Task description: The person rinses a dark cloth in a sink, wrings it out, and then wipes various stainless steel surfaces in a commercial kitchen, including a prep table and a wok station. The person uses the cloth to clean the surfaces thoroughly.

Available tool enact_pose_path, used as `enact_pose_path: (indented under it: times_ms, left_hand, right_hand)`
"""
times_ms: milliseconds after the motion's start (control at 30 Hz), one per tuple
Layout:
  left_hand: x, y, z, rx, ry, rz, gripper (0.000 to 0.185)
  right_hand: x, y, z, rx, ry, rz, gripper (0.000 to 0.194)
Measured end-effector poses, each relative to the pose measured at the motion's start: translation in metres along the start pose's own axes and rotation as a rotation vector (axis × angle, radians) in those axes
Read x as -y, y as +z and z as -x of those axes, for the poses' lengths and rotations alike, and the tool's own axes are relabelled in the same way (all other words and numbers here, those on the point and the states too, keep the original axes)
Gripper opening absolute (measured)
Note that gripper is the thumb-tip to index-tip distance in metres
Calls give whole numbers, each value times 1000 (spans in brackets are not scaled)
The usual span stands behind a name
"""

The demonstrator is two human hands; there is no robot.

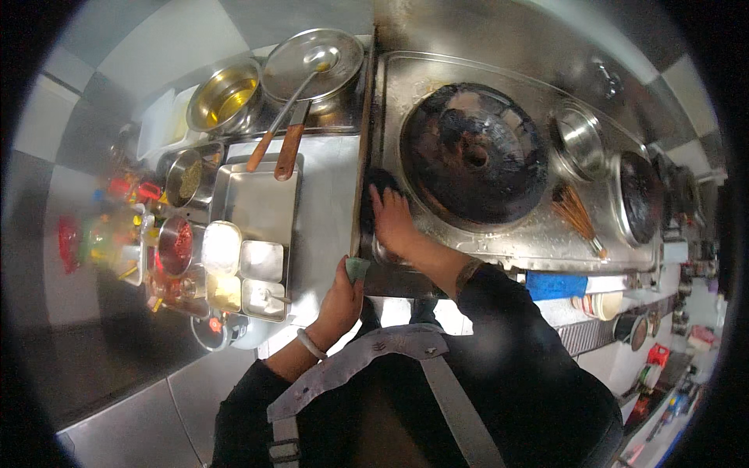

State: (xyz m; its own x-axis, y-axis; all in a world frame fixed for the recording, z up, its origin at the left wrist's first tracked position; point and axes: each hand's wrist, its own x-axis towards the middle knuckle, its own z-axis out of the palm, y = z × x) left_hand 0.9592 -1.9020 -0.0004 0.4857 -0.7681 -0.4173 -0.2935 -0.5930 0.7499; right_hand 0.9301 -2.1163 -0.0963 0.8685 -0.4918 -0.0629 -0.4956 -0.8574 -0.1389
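Observation:
My left hand (342,298) grips a small green sponge or cloth (357,269) at the front edge of the metal counter. Ahead of it, my right hand (392,219) reaches over the narrow gap beside the stove, its fingers on or next to a dark, rounded thing (380,181) that I cannot identify. To the right of that hand a large blackened wok (474,155) lies upside down on the steel stove top (433,245). A bamboo wok brush (576,219) rests to the wok's right.
A steel tray (257,199) and seasoning containers (261,260) stand on the left counter. Behind them are a bowl of yellow oil (225,102) and a lidded pot (313,64) with a ladle (287,108) across it. A steel pot (579,140) and another dark wok (638,199) sit right.

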Motion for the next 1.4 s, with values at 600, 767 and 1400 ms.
enact_pose_path:
  times_ms: [600,767,1400]
  left_hand:
    - [-9,1,7,-100,-8,14,55]
    - [-3,4,6,-85,-11,12,56]
    - [10,6,0,-104,172,66,43]
  right_hand:
    - [-106,-61,-226,260,1,79,58]
    - [-76,-40,-112,125,-305,-67,47]
    - [-224,-67,172,459,-57,85,44]
